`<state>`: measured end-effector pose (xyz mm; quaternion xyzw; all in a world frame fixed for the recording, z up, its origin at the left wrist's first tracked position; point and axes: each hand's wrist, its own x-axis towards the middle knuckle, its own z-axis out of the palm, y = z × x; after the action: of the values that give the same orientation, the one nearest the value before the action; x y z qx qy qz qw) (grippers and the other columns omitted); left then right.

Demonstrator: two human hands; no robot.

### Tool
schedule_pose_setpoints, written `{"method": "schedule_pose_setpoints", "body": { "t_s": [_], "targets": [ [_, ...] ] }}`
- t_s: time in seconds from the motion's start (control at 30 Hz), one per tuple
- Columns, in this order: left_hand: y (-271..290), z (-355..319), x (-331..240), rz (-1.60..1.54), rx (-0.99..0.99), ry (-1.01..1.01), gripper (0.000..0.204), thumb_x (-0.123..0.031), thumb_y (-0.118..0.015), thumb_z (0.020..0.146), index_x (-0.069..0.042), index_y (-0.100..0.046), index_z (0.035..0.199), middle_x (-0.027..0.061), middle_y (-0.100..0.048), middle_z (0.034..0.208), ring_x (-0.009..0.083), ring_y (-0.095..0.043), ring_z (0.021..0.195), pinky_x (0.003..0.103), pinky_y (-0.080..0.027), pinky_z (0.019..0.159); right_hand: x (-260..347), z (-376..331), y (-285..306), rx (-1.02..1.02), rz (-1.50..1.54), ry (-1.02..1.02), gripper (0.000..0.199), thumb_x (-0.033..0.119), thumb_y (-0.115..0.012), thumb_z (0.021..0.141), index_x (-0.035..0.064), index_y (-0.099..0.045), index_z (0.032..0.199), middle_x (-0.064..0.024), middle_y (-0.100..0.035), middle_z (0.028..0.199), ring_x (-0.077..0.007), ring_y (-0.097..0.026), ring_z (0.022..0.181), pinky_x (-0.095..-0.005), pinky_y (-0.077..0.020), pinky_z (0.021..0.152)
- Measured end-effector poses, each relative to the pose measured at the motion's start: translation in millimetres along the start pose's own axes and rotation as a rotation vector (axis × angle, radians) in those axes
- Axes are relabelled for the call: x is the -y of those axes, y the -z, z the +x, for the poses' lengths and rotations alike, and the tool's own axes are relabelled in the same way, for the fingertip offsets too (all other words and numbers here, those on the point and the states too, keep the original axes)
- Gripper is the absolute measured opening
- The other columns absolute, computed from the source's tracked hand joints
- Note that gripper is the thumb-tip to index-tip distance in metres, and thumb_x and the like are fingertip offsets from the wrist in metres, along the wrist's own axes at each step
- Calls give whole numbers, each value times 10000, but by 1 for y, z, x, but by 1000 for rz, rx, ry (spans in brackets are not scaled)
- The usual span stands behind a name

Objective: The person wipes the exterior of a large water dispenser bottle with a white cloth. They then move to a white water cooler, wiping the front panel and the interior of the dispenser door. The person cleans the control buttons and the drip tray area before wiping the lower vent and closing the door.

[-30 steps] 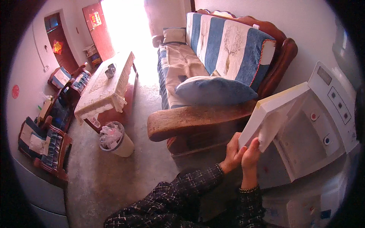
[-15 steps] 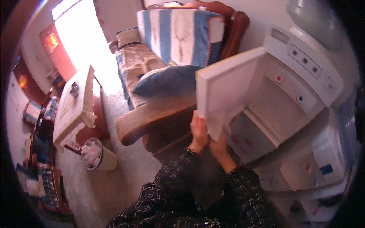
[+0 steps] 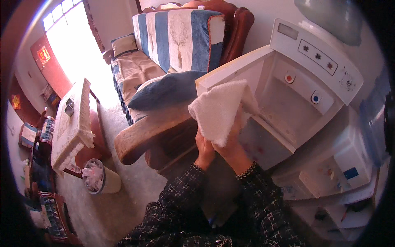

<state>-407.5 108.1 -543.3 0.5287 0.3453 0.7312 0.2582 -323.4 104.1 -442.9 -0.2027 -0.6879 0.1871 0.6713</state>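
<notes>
A pale, pinkish-white cloth (image 3: 220, 109) is bunched up in front of the open door of a white water dispenser (image 3: 284, 99). My right hand (image 3: 233, 151) grips the cloth from below, its fingers mostly covered by the folds. Close beside it, my left hand (image 3: 203, 149) is closed at the cloth's lower left edge, its fingertips partly hidden. Behind the cloth stands the dispenser's door (image 3: 236, 66), swung out to the left. Inside the recess are a red-centred tap (image 3: 289, 77) and a blue-centred tap (image 3: 316, 97).
A wooden sofa arm (image 3: 152, 133) and a blue cushion (image 3: 168, 90) lie just left of my hands. A waste bin (image 3: 108, 181) stands on the floor by a cloth-covered table (image 3: 70, 127). Right of me is a white cabinet (image 3: 329, 177); a large bottle (image 3: 333, 18) tops the dispenser.
The cloth has come up over my hands and now hides the door's lower part. My hands have shifted off the door's lower corner. The whole view has shifted slightly.
</notes>
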Motion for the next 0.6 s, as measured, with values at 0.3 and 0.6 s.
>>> {"method": "schedule_pose_setpoints", "body": {
  "t_s": [0.3, 0.6],
  "targets": [
    [-5, 3, -9, -477, -36, 301, 383, -387, -512, 963, -52, -518, 1149, 54, -607, 1041, 145, -602, 915, 304, -513, 815, 4, -36, 3, -127, 414, -301, 437, 269, -611, 913, 24, -505, 1259, -74, -560, 1206, -195, -552, 1096, -339, -454, 955],
    [-7, 17, -41, -464, 46, 304, 677, -535, -419, 961, -9, -386, 1388, 95, -518, 1283, 198, -495, 1166, 339, -387, 997, -30, -92, 20, 57, 146, -456, 456, 75, -671, 858, 7, -491, 1271, -94, -569, 1214, -214, -544, 1145, -345, -448, 957]
  ]
}}
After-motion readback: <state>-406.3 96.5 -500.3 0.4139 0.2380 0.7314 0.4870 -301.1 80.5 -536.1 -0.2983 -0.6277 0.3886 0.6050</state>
